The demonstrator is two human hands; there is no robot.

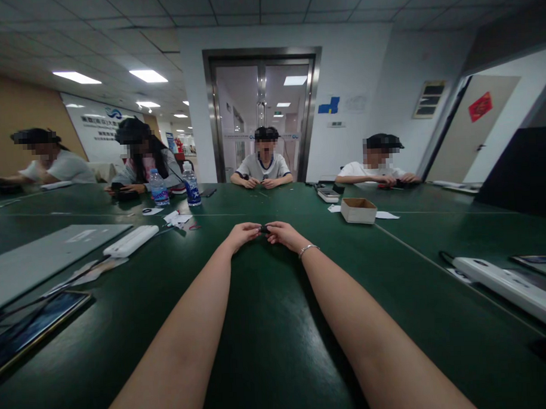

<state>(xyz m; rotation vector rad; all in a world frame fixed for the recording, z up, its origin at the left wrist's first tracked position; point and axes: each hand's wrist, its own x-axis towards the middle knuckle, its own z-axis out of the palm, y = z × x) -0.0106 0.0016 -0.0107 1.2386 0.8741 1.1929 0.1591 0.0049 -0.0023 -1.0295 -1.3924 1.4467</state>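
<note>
far left: tablet (33,326) flat near table edge, grey board (46,254) behind, white power strip (131,241) beside it
left-centre: two water bottles (158,187) upright, paper scraps (177,218) near them
table: dark green (268,324), both forearms stretched out along it
left hand (243,234): fingers curled narrow, pinching left end of small dark piece (265,229)
small dark piece: held between both hands, at table centre, just above or on surface, cannot tell which
right hand (283,234): fingers curled narrow, pinching right end of same piece; bracelet (308,248) on wrist
right-centre: open cardboard box (358,210) well apart from hands
far right: second white power strip (509,286), cut off at frame edge
progress: piece gripped at both ends, looks mid-handling; nothing finished visible near hands; judgement only
hidden: piece mostly covered by fingertips, shape and kind not readable; box contents unseen; four other people seated at far side, their hand work too small to read
</note>
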